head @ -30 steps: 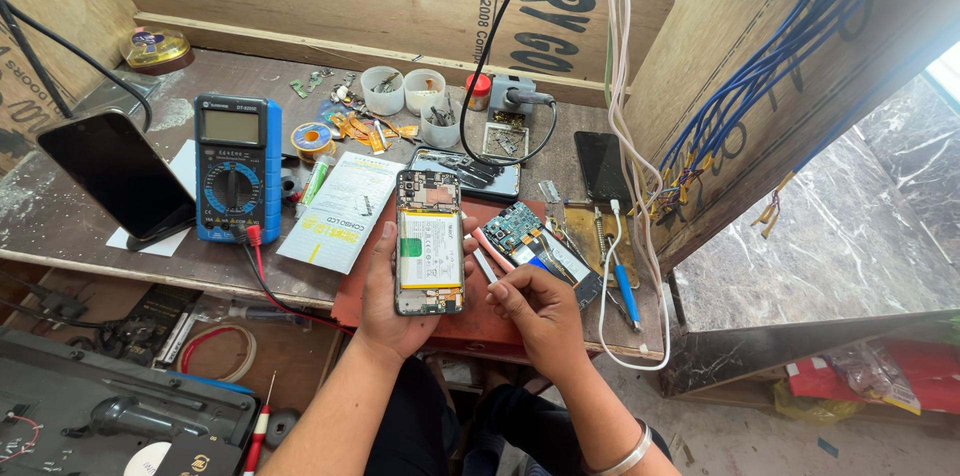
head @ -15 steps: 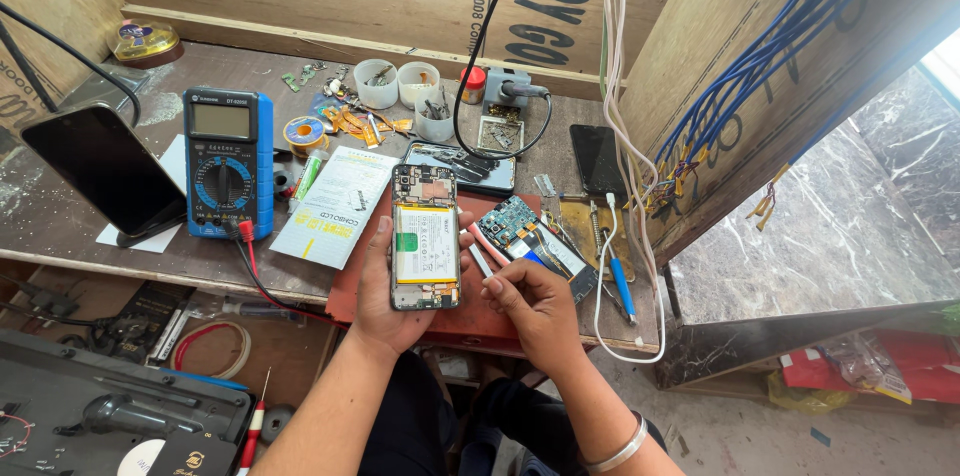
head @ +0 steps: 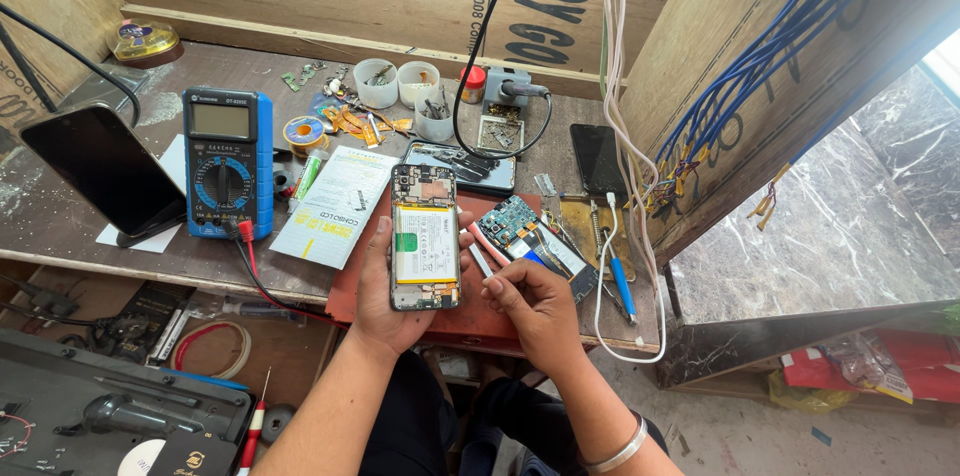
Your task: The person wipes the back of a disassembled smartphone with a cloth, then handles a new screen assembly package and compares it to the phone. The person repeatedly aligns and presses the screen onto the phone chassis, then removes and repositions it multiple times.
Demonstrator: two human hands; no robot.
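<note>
An opened phone (head: 425, 236), back cover off, is held over the red mat (head: 350, 281), clamped between the thumb and fingers of the left hand (head: 385, 291). Just right of the phone, the right hand (head: 540, 311) is seen with fingertips pinched on a small white tool (head: 480, 261). A blue multimeter (head: 228, 161) lies well left of the phone.

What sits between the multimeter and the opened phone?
Head view: a white printed packet lies flat between the blue multimeter and the opened phone, held by the left hand.
</note>
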